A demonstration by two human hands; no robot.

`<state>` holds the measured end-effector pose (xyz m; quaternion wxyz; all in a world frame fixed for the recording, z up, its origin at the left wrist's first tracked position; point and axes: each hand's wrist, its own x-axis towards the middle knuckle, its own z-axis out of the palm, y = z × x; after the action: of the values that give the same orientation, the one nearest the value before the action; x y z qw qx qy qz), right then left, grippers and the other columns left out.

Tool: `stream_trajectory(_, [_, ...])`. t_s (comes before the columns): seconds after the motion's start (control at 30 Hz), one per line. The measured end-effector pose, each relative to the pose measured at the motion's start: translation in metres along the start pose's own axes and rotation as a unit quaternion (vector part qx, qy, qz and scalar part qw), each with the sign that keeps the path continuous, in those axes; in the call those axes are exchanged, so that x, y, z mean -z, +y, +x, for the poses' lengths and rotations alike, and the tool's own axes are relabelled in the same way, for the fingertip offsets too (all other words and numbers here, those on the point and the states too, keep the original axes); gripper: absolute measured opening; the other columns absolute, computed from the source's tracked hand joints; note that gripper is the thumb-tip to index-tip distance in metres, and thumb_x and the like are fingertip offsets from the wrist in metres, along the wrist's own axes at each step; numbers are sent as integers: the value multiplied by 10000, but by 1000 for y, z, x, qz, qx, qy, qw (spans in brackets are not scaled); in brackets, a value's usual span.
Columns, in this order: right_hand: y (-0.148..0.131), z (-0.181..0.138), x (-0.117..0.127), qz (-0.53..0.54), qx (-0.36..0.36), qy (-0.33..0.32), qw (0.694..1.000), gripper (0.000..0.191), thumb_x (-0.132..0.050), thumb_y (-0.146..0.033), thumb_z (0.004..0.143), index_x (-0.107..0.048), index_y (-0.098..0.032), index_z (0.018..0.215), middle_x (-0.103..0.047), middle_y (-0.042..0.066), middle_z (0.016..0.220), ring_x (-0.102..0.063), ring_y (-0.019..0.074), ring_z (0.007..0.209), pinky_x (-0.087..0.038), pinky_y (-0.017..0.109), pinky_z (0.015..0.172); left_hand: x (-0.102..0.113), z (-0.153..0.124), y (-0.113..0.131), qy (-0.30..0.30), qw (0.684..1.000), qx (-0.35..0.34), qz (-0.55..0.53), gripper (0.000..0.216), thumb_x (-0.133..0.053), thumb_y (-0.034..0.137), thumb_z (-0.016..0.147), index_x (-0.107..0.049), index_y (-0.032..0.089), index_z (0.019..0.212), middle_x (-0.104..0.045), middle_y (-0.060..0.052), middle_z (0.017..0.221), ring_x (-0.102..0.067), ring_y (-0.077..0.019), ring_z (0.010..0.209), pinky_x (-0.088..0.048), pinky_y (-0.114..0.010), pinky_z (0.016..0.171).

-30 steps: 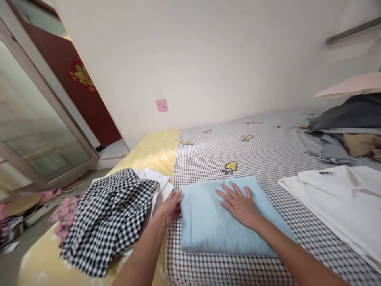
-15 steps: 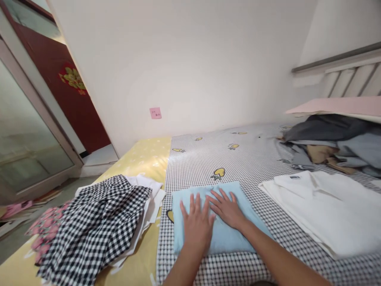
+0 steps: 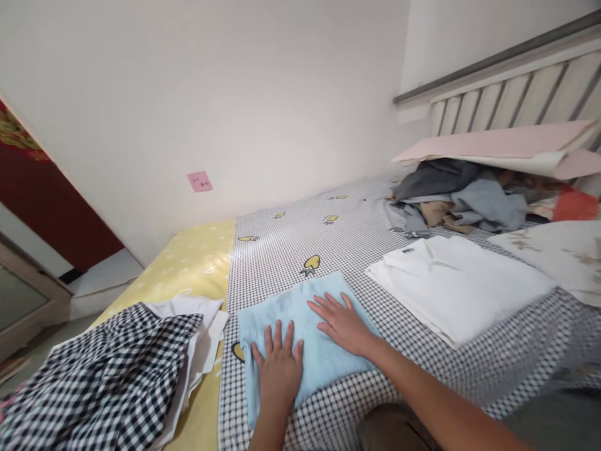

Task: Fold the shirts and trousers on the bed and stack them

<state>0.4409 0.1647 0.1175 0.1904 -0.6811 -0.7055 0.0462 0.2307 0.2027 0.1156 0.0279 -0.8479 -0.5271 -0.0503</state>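
Observation:
A folded light-blue cloth (image 3: 287, 307) lies on the black-and-white checked bed sheet (image 3: 357, 250) just in front of me. My left hand (image 3: 278, 368) rests flat on its near part, fingers spread. My right hand (image 3: 342, 322) lies flat on its right part, fingers stretched out. Neither hand grips anything.
A folded white shirt (image 3: 451, 282) lies to the right. A black-and-white gingham garment (image 3: 98, 382) over white cloth sits at the left on the yellow mattress (image 3: 188, 266). A heap of grey and tan clothes (image 3: 460, 194) under a pink board (image 3: 498, 144) fills the far right, by the headboard (image 3: 516, 88).
My left hand came from the cloth's left edge onto its top and slid toward me. The view swung right; the cloth now looks smaller.

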Motion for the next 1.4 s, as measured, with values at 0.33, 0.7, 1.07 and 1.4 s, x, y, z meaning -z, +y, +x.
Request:
stream_trajectory(0.33, [58, -66, 3, -64, -127, 47, 989, 512, -343, -446, 1032, -438, -364, 1528, -441, 29, 1603, -336, 298, 1502, -232, 635, 1186, 7, -1, 1, -21, 1000, 5, 11, 546, -292, 445, 1027, -331, 335, 1561, -294, -52, 1667, -245, -356, 1544, -178, -744, 1185])
stream_trajectory(0.7, [-17, 2, 35, -114, -105, 166, 974, 583, -384, -367, 1015, -311, -367, 1594, -292, 30, 1680, -237, 346, 1532, -163, 662, 1195, 0, -2, 0, 2, 1000, 5, 1, 534, -320, 430, 1024, -359, 345, 1549, -338, -42, 1652, -272, -363, 1533, -189, -750, 1183])
stream_trajectory(1.07, [33, 25, -23, -67, -163, -6, 984, 617, -231, -593, 1013, -334, -381, 1583, -297, 21, 1678, -197, 350, 1545, -130, 699, 1191, -4, -2, -1, 6, 1000, 3, -26, 537, -320, 446, 1018, -377, 353, 1544, -339, -41, 1655, -263, -364, 1536, -173, -741, 1192])
stream_trajectory(1.4, [14, -48, -25, -62, -115, 1, 991, 593, -269, -607, 1002, -369, -428, 1559, -335, -10, 1659, -254, 351, 1532, -208, 697, 1180, -8, -8, -2, 29, 994, 4, -104, 568, -288, 548, 1009, -405, 361, 1533, -356, -38, 1652, -240, -347, 1547, -106, -726, 1221])
